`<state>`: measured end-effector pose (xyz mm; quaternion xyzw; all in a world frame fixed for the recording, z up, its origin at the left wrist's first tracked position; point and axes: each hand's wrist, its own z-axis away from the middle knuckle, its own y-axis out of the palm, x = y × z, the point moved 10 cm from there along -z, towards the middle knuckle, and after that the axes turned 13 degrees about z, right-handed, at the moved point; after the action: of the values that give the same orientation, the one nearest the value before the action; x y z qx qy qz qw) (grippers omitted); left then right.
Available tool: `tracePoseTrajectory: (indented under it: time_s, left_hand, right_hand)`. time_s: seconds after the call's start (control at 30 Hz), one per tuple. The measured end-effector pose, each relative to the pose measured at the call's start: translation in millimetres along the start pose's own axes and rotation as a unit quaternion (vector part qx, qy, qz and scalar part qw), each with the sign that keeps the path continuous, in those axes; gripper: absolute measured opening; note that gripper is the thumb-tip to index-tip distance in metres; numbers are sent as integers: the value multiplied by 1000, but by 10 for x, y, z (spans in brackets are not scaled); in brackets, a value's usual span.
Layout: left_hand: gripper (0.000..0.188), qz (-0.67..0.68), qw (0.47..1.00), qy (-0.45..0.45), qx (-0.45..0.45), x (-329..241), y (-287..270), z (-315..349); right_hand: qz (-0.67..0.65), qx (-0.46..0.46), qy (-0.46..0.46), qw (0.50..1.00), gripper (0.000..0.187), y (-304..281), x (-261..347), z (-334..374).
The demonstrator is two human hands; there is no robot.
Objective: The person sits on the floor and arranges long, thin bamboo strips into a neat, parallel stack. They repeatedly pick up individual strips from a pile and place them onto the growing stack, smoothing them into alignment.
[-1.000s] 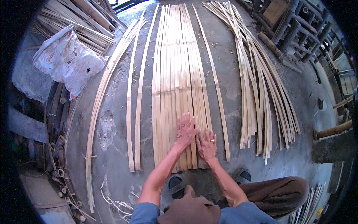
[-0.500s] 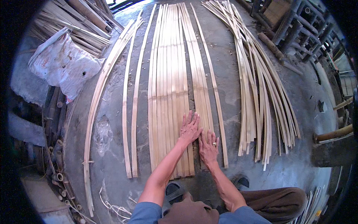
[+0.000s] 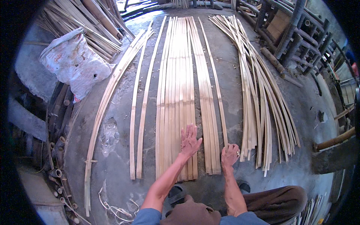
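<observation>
A white crumpled plastic sack (image 3: 75, 63) lies far left. On the concrete floor (image 3: 232, 93), the left hand (image 3: 189, 140) presses flat, fingers spread, on the laid row of pale split bamboo strips (image 3: 176, 93); the right hand (image 3: 229, 154) is curled around a single thin bamboo strip (image 3: 217, 93) beside it. Strip-laying seems underway; next, that strip needs sliding snug against the row

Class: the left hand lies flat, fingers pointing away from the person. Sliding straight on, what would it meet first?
Only more of the laid bamboo strips that the left hand rests on; nothing else appears to lie across that line.
</observation>
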<state>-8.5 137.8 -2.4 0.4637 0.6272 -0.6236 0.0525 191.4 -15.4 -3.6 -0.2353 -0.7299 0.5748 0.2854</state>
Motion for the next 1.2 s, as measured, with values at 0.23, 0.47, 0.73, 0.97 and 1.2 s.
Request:
tracePoseTrajectory:
  time_s: [0.23,0.47,0.73,0.97,1.2]
  left_hand:
    - [70,-31,996,55,59,-104,-5,362]
    - [66,-123,992,29,21,81,180,418]
    - [66,-173,985,2,6,64,294,351]
    - [68,-138,990,-18,2,142,385,316]
    - [62,-112,994,-1,19,170,300,399]
  right_hand:
    - [-244,58,31,968,34,-348,319,1]
    - [-353,48,-4,934,42,-305,803,126]
    - [-329,170,10,929,40,276,990,434]
    - [-341,155,-22,927,38,138,1071,420]
    - [-350,151,-18,924,37,191,1113,586]
